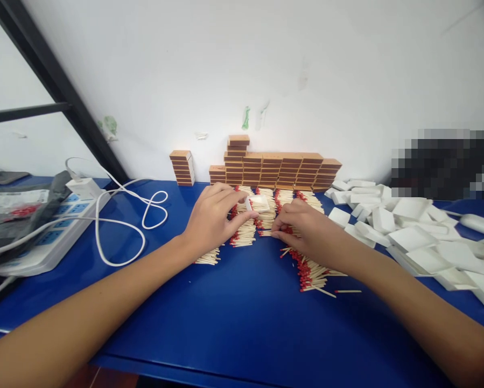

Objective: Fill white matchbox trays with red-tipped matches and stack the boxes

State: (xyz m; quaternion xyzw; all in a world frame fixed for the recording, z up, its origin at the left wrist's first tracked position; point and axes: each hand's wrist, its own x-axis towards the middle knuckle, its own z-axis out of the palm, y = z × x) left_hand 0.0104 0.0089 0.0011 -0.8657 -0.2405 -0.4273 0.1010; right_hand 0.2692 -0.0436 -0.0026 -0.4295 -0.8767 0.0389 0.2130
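Observation:
My left hand (215, 218) pinches a small white matchbox tray (259, 203) between thumb and fingers, tilted above the match rows; some matches lie inside it. My right hand (298, 229) is closed in a pinch low over the piles, and what its fingertips hold, if anything, is hidden. Under and between both hands lie rows of red-tipped matches (244, 234). A looser heap of matches (312, 275) spreads below my right hand, with a single match (348, 291) apart from it.
Stacked brown matchboxes (272, 170) line the wall, with a separate stack (182, 168) to their left. White empty trays (423, 231) are heaped at right. A power strip (56, 231) and looping white cable (142, 226) occupy the left of the blue table (225, 323).

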